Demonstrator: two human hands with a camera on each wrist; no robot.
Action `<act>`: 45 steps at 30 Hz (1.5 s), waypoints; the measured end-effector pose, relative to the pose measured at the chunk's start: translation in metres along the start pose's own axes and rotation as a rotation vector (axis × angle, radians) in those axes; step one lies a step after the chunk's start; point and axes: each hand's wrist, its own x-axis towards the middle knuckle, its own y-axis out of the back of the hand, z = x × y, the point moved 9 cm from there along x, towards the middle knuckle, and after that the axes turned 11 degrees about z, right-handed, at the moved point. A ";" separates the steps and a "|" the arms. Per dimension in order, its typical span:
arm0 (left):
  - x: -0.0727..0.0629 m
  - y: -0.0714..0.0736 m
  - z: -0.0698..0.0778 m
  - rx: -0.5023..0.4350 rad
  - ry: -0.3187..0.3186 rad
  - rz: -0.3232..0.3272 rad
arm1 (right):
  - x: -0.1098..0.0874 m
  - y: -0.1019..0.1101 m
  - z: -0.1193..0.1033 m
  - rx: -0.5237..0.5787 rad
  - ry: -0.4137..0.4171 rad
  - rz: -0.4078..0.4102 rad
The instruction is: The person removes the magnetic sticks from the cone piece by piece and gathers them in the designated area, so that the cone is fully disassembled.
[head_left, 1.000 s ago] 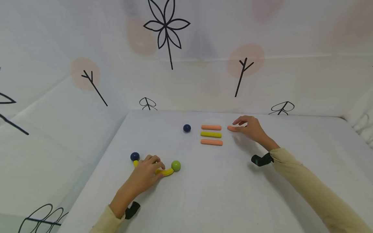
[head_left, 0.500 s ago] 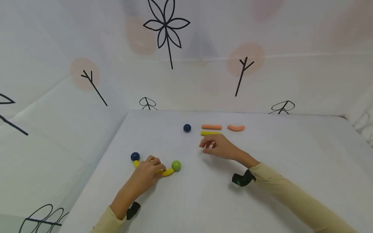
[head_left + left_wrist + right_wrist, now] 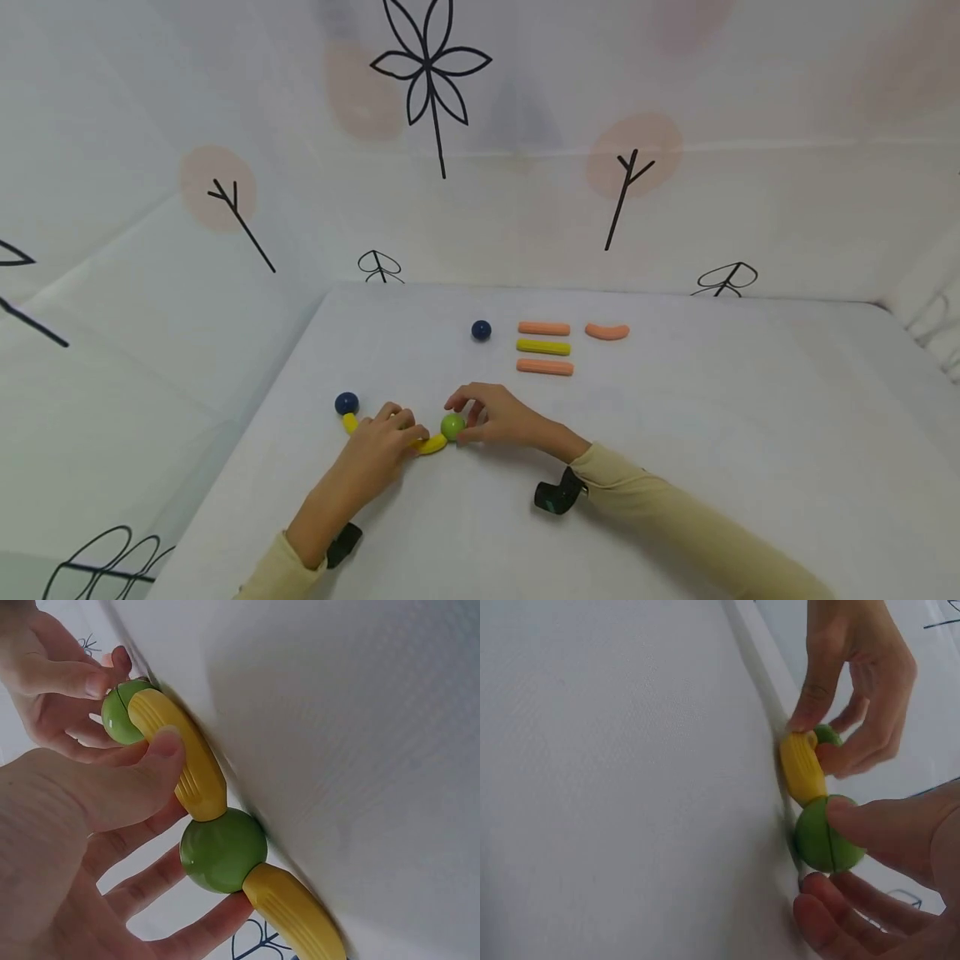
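Observation:
On the white table lies a toy chain of balls and curved sticks. My left hand (image 3: 375, 454) pinches a yellow curved stick (image 3: 199, 769), its thumb on the ribbed side. Beside its fingers sits a green ball (image 3: 223, 851) that joins this stick to another yellow curved stick (image 3: 294, 915). A dark blue ball (image 3: 347, 403) ends the chain at the left; the left hand hides its middle in the head view. My right hand (image 3: 504, 417) grips the green ball (image 3: 823, 838) at the right end, thumb on its near side, fingers around the far side.
Farther back lie a loose dark blue ball (image 3: 482, 331), an orange straight stick (image 3: 543, 328), a yellow straight stick (image 3: 543, 347), another orange stick (image 3: 544, 367) and an orange curved stick (image 3: 607, 332). A patterned cloth wall (image 3: 517, 217) stands behind the table.
My right hand has let go of the orange curved stick at the back and come forward and left to the green end ball. My left hand has stayed on the chain.

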 end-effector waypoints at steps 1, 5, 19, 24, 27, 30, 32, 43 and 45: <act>0.000 0.000 0.000 -0.001 -0.002 0.004 | 0.001 -0.003 0.000 0.003 0.004 0.002; 0.000 0.001 0.001 -0.006 -0.001 0.021 | 0.003 -0.010 0.001 -0.009 0.001 0.029; 0.004 -0.004 -0.002 -0.013 0.043 -0.025 | -0.002 -0.004 -0.002 -0.001 -0.004 0.068; 0.004 -0.005 -0.005 -0.008 0.060 -0.042 | -0.006 0.008 0.004 0.007 -0.034 0.101; 0.002 -0.005 -0.006 -0.020 0.071 -0.043 | -0.007 0.017 0.008 0.009 -0.059 0.131; 0.002 -0.005 -0.006 -0.030 0.075 -0.039 | -0.006 0.027 0.010 0.006 -0.070 0.166; 0.001 -0.005 -0.007 -0.030 0.078 -0.039 | -0.002 0.032 0.011 0.003 -0.079 0.191; 0.000 -0.005 -0.008 -0.025 0.074 -0.026 | 0.020 0.051 0.026 -0.025 -0.123 0.269; 0.000 -0.004 -0.008 -0.028 0.072 -0.018 | 0.025 0.055 0.028 -0.032 -0.136 0.279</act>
